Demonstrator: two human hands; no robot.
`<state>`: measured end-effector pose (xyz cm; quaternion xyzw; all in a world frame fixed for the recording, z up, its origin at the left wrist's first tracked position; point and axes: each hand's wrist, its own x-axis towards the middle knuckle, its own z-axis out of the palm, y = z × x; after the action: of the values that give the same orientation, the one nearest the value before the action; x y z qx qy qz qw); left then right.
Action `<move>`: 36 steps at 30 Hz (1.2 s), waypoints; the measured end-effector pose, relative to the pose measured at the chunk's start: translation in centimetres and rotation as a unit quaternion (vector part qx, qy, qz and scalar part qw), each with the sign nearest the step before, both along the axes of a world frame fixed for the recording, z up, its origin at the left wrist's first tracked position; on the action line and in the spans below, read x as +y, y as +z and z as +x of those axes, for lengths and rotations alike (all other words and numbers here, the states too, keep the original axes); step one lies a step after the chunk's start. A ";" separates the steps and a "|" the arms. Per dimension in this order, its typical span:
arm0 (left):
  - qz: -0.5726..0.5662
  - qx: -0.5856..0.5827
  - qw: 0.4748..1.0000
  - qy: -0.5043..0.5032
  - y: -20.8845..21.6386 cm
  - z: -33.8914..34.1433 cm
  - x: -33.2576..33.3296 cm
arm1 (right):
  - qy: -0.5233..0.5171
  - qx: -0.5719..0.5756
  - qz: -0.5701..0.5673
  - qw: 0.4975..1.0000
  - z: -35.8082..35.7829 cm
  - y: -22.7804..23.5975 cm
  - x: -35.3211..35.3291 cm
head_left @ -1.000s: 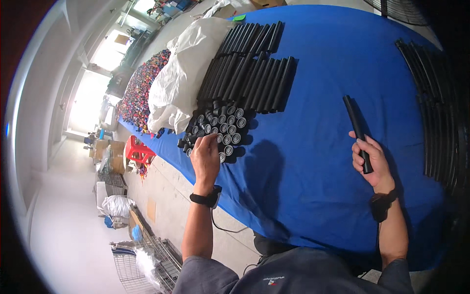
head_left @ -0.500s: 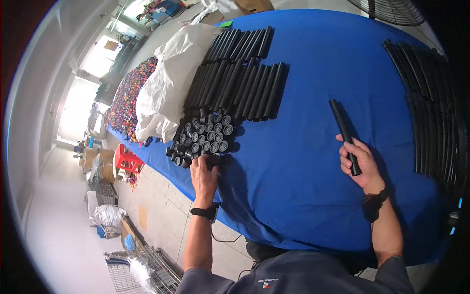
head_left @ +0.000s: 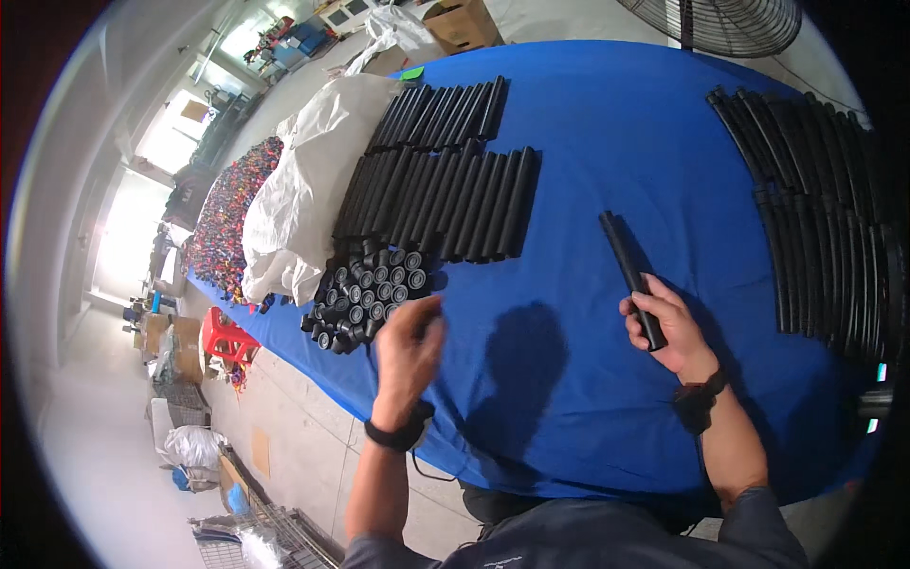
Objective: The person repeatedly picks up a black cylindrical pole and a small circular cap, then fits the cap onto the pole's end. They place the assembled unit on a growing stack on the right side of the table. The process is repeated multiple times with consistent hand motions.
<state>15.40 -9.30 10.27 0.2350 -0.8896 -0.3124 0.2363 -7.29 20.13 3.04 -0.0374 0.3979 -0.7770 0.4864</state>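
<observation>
My right hand (head_left: 668, 327) is wrapped round the lower end of a black tube (head_left: 621, 251), which slants up and to the left above the blue cloth. Raised over the table's front left, my left hand (head_left: 406, 356) is slightly blurred, its fingers curled together. Whatever it may hold is hidden behind the fingers. Just left of that hand lies a cluster of short black caps (head_left: 382, 292), several with grey ringed ends facing up. Beyond the caps, rows of black tubes (head_left: 455, 204) lie side by side.
A blue cloth (head_left: 607, 123) covers the table. Longer black tubes (head_left: 825, 218) lie in rows at the right. A white sack (head_left: 299, 190) and a heap of small multicoloured pieces (head_left: 232, 223) are at the left. A red stool (head_left: 226, 337) stands beside the table; a fan (head_left: 720, 24) is behind.
My left hand has lifted off the caps and moved right, its fingers curled. My right hand still grips the black tube. The whole view has shifted somewhat.
</observation>
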 end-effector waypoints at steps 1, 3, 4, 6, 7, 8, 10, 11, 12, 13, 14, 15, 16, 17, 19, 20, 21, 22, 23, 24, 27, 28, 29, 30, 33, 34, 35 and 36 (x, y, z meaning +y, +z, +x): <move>-0.032 -0.047 0.996 -0.069 0.2 -2.4 0.7 | -0.006 0.004 0.000 1.000 -0.1 0.1 0.2; -0.090 -0.059 0.986 -0.128 -0.2 -6.7 2.4 | 0.010 0.000 -0.013 1.000 0.0 0.1 0.1; -0.086 -0.066 0.983 -0.146 -0.1 -9.0 3.3 | 0.014 -0.001 -0.019 1.000 -0.1 0.0 0.2; -0.093 -0.101 0.975 -0.175 -1.0 -12.6 3.5 | 0.019 -0.006 -0.024 1.000 -0.2 -0.4 0.2; -0.092 -0.101 0.972 -0.189 -2.0 -14.2 3.3 | 0.018 -0.010 -0.025 0.999 -0.1 -0.3 0.1; -0.091 -0.101 0.969 -0.204 -2.6 -15.7 3.3 | 0.016 -0.014 -0.026 0.999 -0.1 -0.3 0.1; -0.076 -0.138 0.971 -0.182 -3.2 -17.6 3.2 | 0.013 -0.019 -0.026 0.999 -0.3 -0.5 0.2; -0.070 -0.159 0.970 -0.169 -3.4 -18.2 3.1 | 0.011 -0.020 -0.025 0.999 -0.3 -0.4 0.2; -0.067 -0.165 0.971 -0.158 -3.7 -18.6 2.8 | 0.011 -0.021 -0.025 0.999 -0.4 -0.3 0.2; -0.064 -0.172 0.972 -0.147 -4.0 -18.9 2.6 | 0.008 -0.024 -0.024 0.999 -0.4 -0.3 0.3; -0.061 -0.179 0.973 -0.135 -4.4 -19.1 2.3 | 0.005 -0.027 -0.023 0.999 -0.4 -0.2 0.4; -0.055 -0.176 0.974 -0.130 -4.7 -19.0 2.2 | 0.004 -0.030 -0.023 0.999 -0.4 -0.3 0.4; -0.050 -0.171 0.976 -0.125 -4.9 -19.0 2.1 | 0.004 -0.033 -0.024 0.999 -0.5 -0.3 0.4; -0.044 -0.166 0.978 -0.120 -5.0 -19.0 2.0 | 0.005 -0.035 -0.025 0.999 -0.5 -0.3 0.5; -0.047 -0.153 0.979 -0.123 -5.2 -19.0 1.9 | 0.007 -0.037 -0.028 0.999 -0.5 -0.4 0.5; -0.048 -0.146 0.980 -0.122 -5.3 -18.8 1.9 | 0.007 -0.036 -0.029 0.999 -0.4 -0.4 0.5; -0.045 -0.152 0.980 -0.120 -5.4 -18.7 1.8 | 0.008 -0.035 -0.030 0.999 -0.2 -0.5 0.4; -0.041 -0.157 0.980 -0.118 -5.3 -18.8 2.0 | 0.008 -0.033 -0.028 0.999 -0.2 -0.3 0.4; -0.037 -0.162 0.979 -0.117 -5.2 -18.7 2.0 | 0.008 -0.030 -0.027 0.999 -0.1 -0.2 0.4; -0.041 -0.161 0.979 -0.116 -5.0 -18.5 1.9 | 0.008 -0.028 -0.025 0.999 0.0 -0.1 0.3; -0.034 -0.133 0.985 -0.107 -4.6 -18.1 2.1 | 0.004 -0.027 -0.025 0.999 0.1 0.3 0.2; -0.017 -0.103 0.989 -0.101 -4.7 -18.2 2.2 | 0.000 -0.032 -0.030 0.999 -0.1 0.2 0.4; -0.001 -0.075 0.993 -0.097 -4.9 -18.3 2.3 | -0.005 -0.038 -0.036 0.999 -0.2 -0.1 0.4; 0.105 0.007 0.990 -0.093 -5.5 -18.5 2.2 | -0.011 -0.044 -0.043 0.998 -0.3 -0.2 0.3; 0.632 0.180 0.748 -0.088 -4.4 -19.7 4.2 | -0.065 0.003 0.013 0.998 -0.4 0.3 0.4; 0.772 0.248 0.578 -0.094 -6.6 -19.6 4.1 | -0.072 0.022 0.042 0.996 0.0 0.4 0.5; 0.780 0.235 0.574 -0.082 -6.1 -19.9 6.1 | -0.079 0.038 0.047 0.995 -0.1 0.9 1.3; 0.793 0.208 0.564 -0.099 -6.0 -20.4 7.9 | -0.084 0.067 0.060 0.992 -0.1 1.5 2.9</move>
<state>-4.98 -1.37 4.30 0.1670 -0.2284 -0.9538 0.1013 -7.35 23.07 4.51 -0.0268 0.4773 -0.7853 0.3934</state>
